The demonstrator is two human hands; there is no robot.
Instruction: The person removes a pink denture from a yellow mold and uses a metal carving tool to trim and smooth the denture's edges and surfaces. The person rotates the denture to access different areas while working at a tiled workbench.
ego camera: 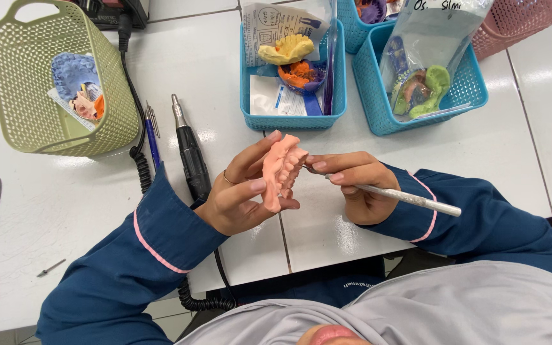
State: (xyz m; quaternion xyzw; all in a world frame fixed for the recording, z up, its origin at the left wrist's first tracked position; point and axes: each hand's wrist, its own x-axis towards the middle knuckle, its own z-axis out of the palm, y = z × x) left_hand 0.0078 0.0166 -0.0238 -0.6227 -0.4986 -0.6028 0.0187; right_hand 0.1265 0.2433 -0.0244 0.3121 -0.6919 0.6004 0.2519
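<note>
1. Holding a pink wax denture model [282,171] on edge, the left hand [241,191] clasps it between thumb and fingers, raised above the white tiled table [84,191] in front of the body
2. Just right of that clasp, the right hand [356,185] pinches a slim white-handled instrument [410,198] like a pen, its tip meeting the toothed side of the model and its handle trailing off to the right
3. A judgement on doing this well: keep the left thumb braced on the model's base so it cannot twist, rest a right finger against the model for support, and use short, light strokes, since wax likely marks easily
4. Left of the grip, a black handpiece [190,153] lies on the table with its coiled black cable [140,167] running beneath the left sleeve; a sweep of that forearm could snag it
5. Further left lie a blue pen [153,144], a green perforated basket [107,96] with a blue cast inside, and a small loose metal pin [51,268]
6. Beyond the grip stand two blue baskets [289,120], [416,121] holding yellow, orange and green casts, papers and a plastic bag; they sit near enough that a forward reach could knock them
</note>
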